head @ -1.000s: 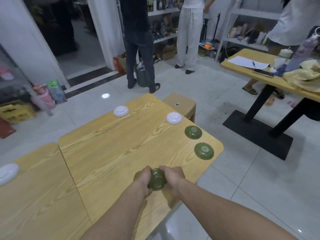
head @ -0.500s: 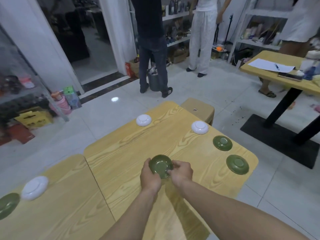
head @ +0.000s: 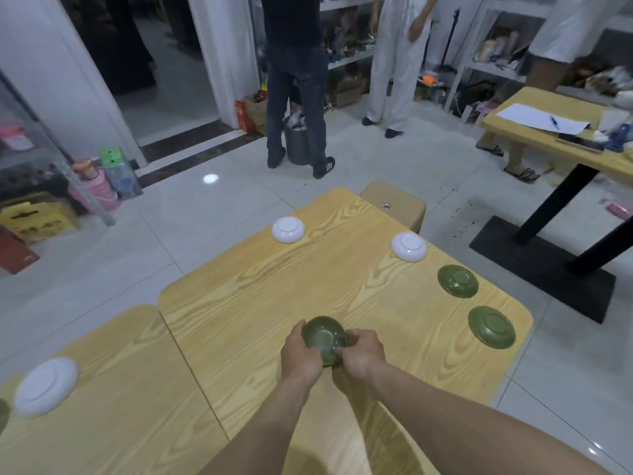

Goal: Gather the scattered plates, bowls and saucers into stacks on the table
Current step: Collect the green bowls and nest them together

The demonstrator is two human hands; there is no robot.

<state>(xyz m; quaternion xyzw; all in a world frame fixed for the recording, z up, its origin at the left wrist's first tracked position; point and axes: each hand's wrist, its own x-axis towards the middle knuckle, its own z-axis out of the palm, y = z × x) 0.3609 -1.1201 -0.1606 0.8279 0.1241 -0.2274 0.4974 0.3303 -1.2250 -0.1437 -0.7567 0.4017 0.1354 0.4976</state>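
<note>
I hold a green bowl [head: 323, 337] with both hands above the near middle of the wooden table [head: 260, 289]. My left hand [head: 299, 354] grips its left rim and my right hand [head: 363, 354] grips its right rim. Two green saucers [head: 458, 281] [head: 491, 326] lie upside down near the table's right edge. Two white dishes [head: 288, 229] [head: 409, 246] lie upside down toward the far end. On the adjoining table [head: 113, 389] at the left sits another white dish [head: 46, 385], with a green dish [head: 2, 414] cut off by the frame edge.
A wooden stool [head: 394, 204] stands at the table's far end. Two people [head: 296, 80] [head: 397, 63] stand on the tiled floor beyond, beside a dark bin [head: 296, 142]. Another table [head: 561, 132] with papers stands at the right, with a third person [head: 561, 36] behind it. Boxes and bottles [head: 99, 186] line the left wall.
My hands have carried the green bowl from the table's near edge toward its middle, and it now faces up. The view has shifted, bringing the left table's dishes into sight.
</note>
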